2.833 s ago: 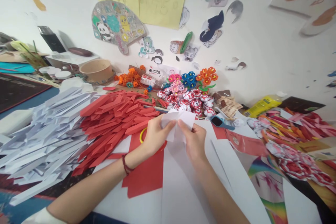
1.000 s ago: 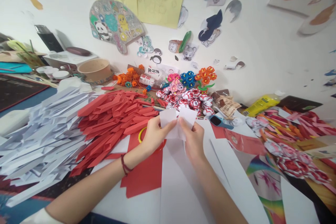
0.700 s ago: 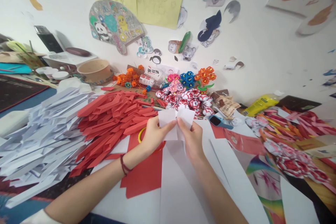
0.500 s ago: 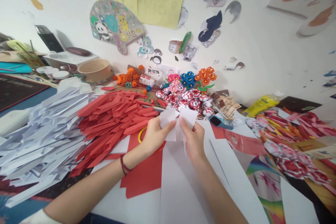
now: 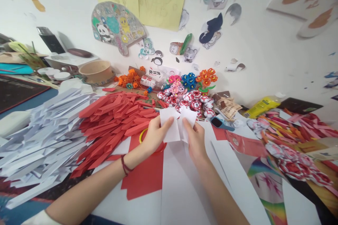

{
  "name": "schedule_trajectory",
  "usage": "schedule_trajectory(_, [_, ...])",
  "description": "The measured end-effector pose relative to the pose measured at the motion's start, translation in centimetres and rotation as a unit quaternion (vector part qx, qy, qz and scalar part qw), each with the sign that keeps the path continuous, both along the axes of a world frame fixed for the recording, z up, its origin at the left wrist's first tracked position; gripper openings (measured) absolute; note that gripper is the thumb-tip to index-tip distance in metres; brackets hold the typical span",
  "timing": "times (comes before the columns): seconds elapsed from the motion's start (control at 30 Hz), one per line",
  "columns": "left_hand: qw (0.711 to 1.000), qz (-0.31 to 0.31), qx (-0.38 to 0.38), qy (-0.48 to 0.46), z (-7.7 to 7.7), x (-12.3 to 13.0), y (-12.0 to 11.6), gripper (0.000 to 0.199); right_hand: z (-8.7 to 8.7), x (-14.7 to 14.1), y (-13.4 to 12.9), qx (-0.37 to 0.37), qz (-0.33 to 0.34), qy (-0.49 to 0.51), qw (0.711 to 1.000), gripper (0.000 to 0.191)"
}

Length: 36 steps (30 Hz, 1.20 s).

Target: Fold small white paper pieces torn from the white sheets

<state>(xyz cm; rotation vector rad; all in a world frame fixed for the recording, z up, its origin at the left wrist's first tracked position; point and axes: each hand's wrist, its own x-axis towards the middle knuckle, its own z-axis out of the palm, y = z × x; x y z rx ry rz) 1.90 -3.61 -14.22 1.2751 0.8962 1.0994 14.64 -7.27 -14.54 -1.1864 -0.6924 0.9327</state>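
Note:
My left hand (image 5: 155, 134) pinches a small white paper piece (image 5: 171, 134) between thumb and fingers. Another white paper piece (image 5: 189, 115) is gripped by my right hand (image 5: 196, 139), thumb on its face. The two pieces stand upright side by side, their lower edges close together; whether they are joined, I cannot tell. Both hands are above long white sheets (image 5: 175, 182). Under my left wrist lie red paper (image 5: 145, 179) and a yellow ring (image 5: 141, 136), partly hidden by the hand.
Folded white strips (image 5: 52, 130) and red strips (image 5: 105, 123) are heaped at the left. Red-and-white paper flowers (image 5: 195, 104) stand behind my hands. A blue watch (image 5: 221, 123), a yellow bottle (image 5: 262, 105) and coloured strips (image 5: 298, 123) lie to the right.
The paper pieces have tilted, their upper edges spreading slightly apart and their lower edges drawing closer. My left thumb has shifted slightly left and up.

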Motion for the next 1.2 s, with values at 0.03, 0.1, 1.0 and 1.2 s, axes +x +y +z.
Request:
schedule_trajectory(0.03, [1.0,0.002,0.002,0.001,-0.08,0.0,0.07,0.04,-0.06,0.03,0.02,-0.009,0.003,-0.006,1.0,0.041])
schedule_trajectory(0.1, [1.0,0.004,0.008,0.006,-0.22,0.01,0.19,0.041,-0.24,0.07,0.04,-0.027,0.013,-0.024,0.999,0.041])
schedule_trajectory(1.0, [0.999,0.023,0.034,0.002,0.17,-0.55,0.69,0.037,-0.41,0.03,-0.09,0.0,0.053,-0.103,0.993,0.038])
schedule_trajectory(1.2, [0.999,-0.002,0.044,-0.006,-0.19,-0.6,0.91,0.035,-0.07,0.01,-0.09,0.015,0.05,-0.031,0.998,0.041])
